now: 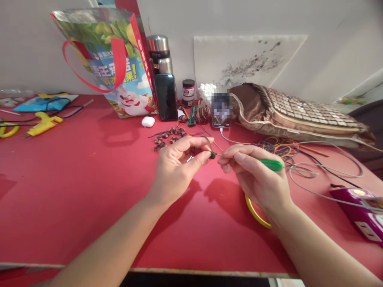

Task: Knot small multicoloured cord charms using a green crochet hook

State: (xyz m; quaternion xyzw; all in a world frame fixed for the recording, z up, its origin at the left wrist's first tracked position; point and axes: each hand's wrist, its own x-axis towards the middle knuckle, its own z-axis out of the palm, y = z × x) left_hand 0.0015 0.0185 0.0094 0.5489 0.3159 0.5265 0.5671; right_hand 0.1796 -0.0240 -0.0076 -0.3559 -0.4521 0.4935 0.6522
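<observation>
Over the middle of the red table, my left hand [182,163] pinches a small dark crocheted piece [212,154] between thumb and fingers, with a strand of yarn looped up over the index finger. My right hand [260,171] is closed round a crochet hook [271,164] with a green handle. The hook's thin metal tip reaches left into or against the dark piece; exactly how it sits in the stitches is too small to tell. Just behind my left hand lie several multicoloured crocheted curls [170,135].
A shopping bag [119,79], flask [161,54], black phone [166,97], jar [188,92] and yarn ball [203,114] stand at the back. Right are a beaded cushion [308,107], tangled yarn [278,147], cables and a purple power strip [359,211]. A yellow glue gun [43,123] lies left.
</observation>
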